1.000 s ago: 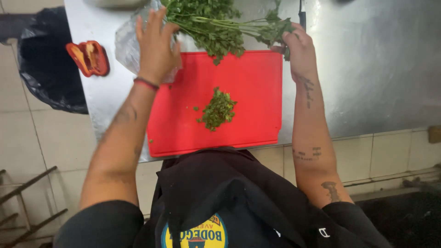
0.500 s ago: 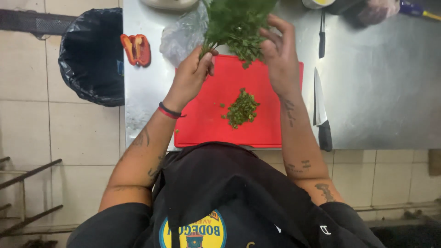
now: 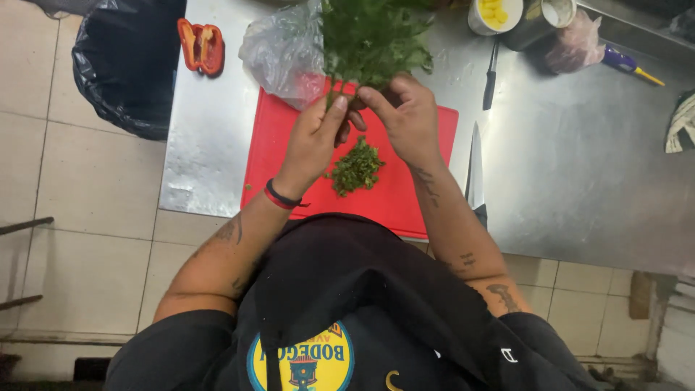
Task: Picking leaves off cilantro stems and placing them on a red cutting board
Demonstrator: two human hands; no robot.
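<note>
A bunch of green leafy herbs (image 3: pixel 373 36) is held upright over the red cutting board (image 3: pixel 282 156). My left hand (image 3: pixel 315 141) grips the stems from the left. My right hand (image 3: pixel 409 116) pinches the same stems from the right, fingertips meeting the left hand's. A small pile of chopped herbs (image 3: pixel 355 168) lies on the board just below both hands. A large knife (image 3: pixel 474 170) lies on the steel table (image 3: pixel 579 159) right of the board, untouched.
A clear plastic bag (image 3: pixel 279 51) sits at the board's far left corner. Halved red pepper (image 3: pixel 201 45) lies by the table's left edge, above a black-lined bin (image 3: pixel 123 65). A small black-handled knife (image 3: pixel 491 76), cups (image 3: pixel 496 14) and a peeler (image 3: pixel 626 65) are at the back.
Both hands have drawn the herb bunch in from the far edge and gathered it upright over the board, hands now together on the stems. The camera view shifted left.
</note>
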